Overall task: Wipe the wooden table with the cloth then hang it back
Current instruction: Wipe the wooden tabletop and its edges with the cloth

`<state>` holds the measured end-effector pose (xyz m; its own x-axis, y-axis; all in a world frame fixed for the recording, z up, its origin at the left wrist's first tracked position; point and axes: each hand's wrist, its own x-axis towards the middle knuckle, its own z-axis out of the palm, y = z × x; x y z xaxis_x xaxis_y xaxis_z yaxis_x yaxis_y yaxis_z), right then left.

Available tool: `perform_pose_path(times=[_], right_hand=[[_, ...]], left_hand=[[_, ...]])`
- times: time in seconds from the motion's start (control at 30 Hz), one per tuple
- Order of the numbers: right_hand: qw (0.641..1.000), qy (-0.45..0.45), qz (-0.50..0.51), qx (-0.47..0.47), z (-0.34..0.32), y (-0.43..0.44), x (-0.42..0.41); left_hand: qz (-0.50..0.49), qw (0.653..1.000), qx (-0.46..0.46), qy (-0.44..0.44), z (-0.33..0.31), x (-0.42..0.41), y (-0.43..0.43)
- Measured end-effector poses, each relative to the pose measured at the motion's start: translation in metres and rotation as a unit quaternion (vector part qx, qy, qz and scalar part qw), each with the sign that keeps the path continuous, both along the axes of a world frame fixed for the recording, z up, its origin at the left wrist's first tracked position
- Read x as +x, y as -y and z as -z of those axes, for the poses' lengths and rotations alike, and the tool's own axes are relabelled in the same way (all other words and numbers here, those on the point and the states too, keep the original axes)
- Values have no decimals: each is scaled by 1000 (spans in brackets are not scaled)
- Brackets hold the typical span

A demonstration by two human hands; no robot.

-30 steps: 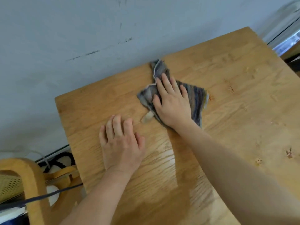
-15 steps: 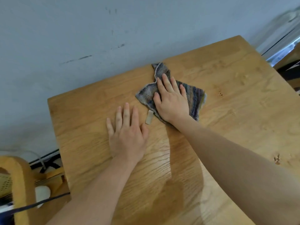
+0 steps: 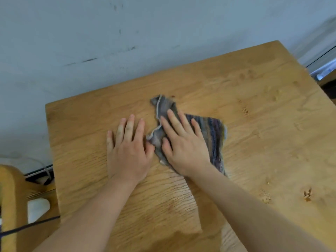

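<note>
Table: wooden table, light oak grain, fills most of the view; its far edge lies close to a grey wall.
Cloth: cloth — grey and blue-purple striped, crumpled and partly folded, lying flat on the table near its middle, slightly toward the far side. One corner points toward the wall; a pale hem runs along its left edge.
Right hand: right hand lies palm down on the cloth, fingers straight and slightly spread, pressing the fabric against the table. It does not pinch or bunch the fabric. The forearm runs in from the near right.
Left hand: left hand lies palm down on bare wood just left of the cloth, fingers extended and flat, holding nothing. Its thumb sits at the cloth's left edge; whether it touches the fabric cannot be told.
Table surface: small knots and chipped marks show on the right and near-right parts of the top; a glossy patch lies between the two forearms.
Surroundings: a wooden chair frame stands left of the table — a dark cable crosses in front of it. A window frame shows at the far right.
</note>
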<state>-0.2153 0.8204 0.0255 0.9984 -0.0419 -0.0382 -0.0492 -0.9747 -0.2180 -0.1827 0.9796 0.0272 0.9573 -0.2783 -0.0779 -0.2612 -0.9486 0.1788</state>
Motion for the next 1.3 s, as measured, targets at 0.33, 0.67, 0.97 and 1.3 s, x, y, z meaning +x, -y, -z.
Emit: perform_pose_path(times=[0.33, 0.67, 0.97, 1.3], right_hand=[[990, 2, 142, 2, 6, 22, 58], [997, -14, 77, -4, 3, -9, -6], [997, -15, 76, 1, 3, -5, 21], [997, -44, 69, -10, -3, 2, -182]], left_hand=[[3, 1000, -21, 22, 3, -1, 0], [-2, 1000, -6, 1, 1, 2, 5], [67, 997, -25, -17, 4, -138, 18], [79, 996, -48, 12, 4, -138, 15]])
